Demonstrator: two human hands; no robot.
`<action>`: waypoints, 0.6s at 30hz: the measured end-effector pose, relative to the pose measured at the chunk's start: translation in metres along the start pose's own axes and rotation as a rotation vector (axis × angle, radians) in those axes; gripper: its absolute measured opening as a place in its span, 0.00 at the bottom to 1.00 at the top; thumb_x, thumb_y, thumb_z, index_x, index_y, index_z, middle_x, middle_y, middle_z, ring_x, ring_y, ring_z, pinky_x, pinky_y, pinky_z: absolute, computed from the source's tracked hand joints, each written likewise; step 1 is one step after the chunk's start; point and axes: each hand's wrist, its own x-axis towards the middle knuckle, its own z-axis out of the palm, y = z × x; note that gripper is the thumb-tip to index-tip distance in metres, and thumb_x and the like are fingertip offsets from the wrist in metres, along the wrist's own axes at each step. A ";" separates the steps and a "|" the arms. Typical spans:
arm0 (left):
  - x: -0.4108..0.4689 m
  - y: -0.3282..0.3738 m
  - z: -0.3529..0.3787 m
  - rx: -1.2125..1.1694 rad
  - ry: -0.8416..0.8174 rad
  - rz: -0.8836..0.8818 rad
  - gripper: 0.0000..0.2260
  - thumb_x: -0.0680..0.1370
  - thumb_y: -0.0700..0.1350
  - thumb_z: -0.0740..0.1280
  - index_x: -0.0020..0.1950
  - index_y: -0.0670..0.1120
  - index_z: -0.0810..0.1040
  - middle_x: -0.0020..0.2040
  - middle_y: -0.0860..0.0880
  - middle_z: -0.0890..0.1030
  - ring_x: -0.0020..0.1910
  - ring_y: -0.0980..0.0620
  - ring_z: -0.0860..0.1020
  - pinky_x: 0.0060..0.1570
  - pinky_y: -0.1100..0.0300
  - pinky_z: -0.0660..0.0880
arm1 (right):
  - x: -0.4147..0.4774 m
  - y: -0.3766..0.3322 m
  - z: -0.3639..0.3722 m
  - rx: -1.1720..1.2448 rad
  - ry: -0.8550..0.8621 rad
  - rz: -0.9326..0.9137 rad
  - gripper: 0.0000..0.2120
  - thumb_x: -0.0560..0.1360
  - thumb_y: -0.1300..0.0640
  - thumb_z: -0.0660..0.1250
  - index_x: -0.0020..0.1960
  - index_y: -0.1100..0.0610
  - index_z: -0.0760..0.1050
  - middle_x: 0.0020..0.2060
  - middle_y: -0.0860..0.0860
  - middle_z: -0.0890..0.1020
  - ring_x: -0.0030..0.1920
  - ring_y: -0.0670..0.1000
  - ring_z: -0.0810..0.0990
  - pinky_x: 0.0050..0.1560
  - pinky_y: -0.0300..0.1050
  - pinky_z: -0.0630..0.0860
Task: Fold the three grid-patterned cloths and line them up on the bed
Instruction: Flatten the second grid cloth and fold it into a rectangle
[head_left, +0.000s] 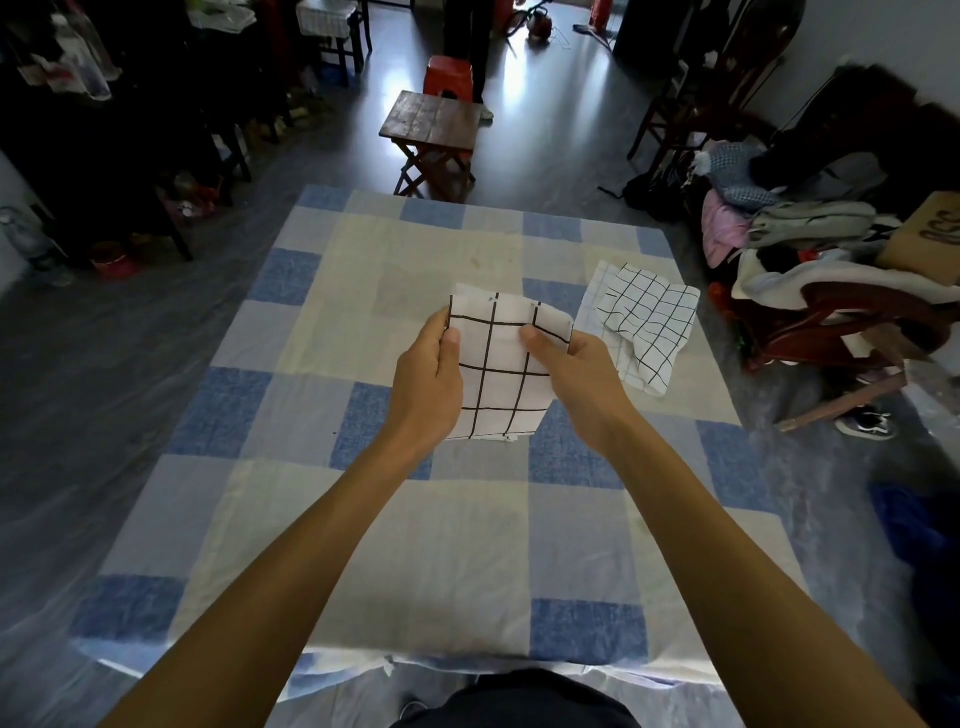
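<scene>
From the head camera I look down on a bed (426, 545) covered in blue and cream checks. It carries two loose cloths near its right edge: a crumpled black-grid cloth (649, 322) lying on top of a pale fine-grid cloth (597, 296). A third, folded wide-grid cloth (498, 374) is held up over the middle of the bed. My left hand (428, 379) pinches its upper left edge and my right hand (582, 384) its upper right edge. Both thumbs press the near face, and the other fingers curl behind the fabric, hidden. Both bare forearms reach straight forward, converging on the cloth. A heap of clothes (789, 234) sits right of the bed.
</scene>
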 end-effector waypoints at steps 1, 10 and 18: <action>0.000 0.000 0.000 -0.013 0.004 -0.003 0.14 0.83 0.46 0.51 0.66 0.50 0.69 0.54 0.56 0.76 0.50 0.61 0.76 0.49 0.68 0.75 | 0.000 0.000 -0.001 -0.007 -0.011 0.007 0.05 0.77 0.52 0.67 0.48 0.52 0.81 0.45 0.49 0.86 0.49 0.49 0.84 0.56 0.51 0.78; 0.001 -0.002 0.002 0.213 -0.039 0.140 0.06 0.83 0.45 0.51 0.54 0.46 0.67 0.33 0.54 0.73 0.29 0.58 0.70 0.26 0.68 0.66 | -0.002 0.000 -0.006 -0.189 0.067 -0.177 0.11 0.74 0.50 0.70 0.56 0.49 0.80 0.50 0.45 0.83 0.50 0.43 0.82 0.52 0.43 0.79; -0.004 -0.007 0.010 0.441 -0.195 0.301 0.05 0.82 0.45 0.51 0.55 0.46 0.63 0.28 0.50 0.68 0.26 0.51 0.67 0.24 0.56 0.60 | 0.000 -0.010 -0.011 -0.681 -0.058 -0.455 0.08 0.75 0.50 0.68 0.47 0.52 0.82 0.40 0.44 0.83 0.44 0.43 0.80 0.49 0.41 0.75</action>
